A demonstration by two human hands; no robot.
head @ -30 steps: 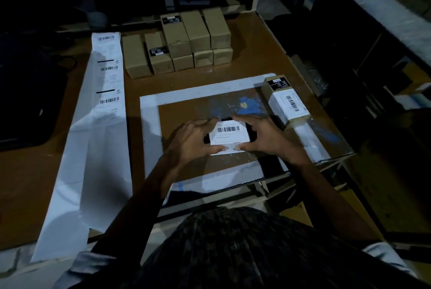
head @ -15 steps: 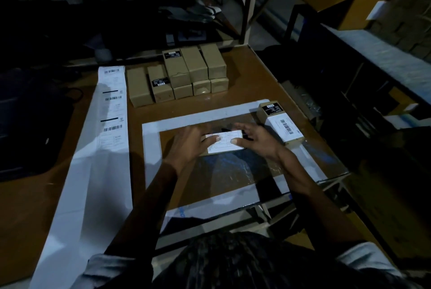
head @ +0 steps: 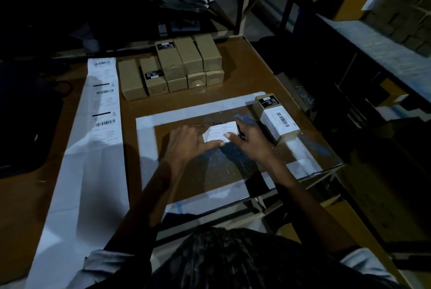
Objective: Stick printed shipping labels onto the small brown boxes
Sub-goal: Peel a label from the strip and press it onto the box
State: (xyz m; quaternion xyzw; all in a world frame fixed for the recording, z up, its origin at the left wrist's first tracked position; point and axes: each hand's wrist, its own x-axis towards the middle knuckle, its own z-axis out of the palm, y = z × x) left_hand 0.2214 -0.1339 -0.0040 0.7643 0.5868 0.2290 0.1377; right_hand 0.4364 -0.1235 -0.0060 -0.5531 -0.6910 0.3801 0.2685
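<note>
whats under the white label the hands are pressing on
Both the left hand and right hand cover the edges of the white label. Whatever lies beneath it is hidden.

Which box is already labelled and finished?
Start at the white taped rectangle on the table. At its far right corner, right of both hands, one brown box lies alone. Unlike the stacked boxes behind, it wears a white barcode label.

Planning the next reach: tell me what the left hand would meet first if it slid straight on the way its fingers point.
The left hand points up-right over the labelled box it presses; beyond, probably the finished box.
</note>
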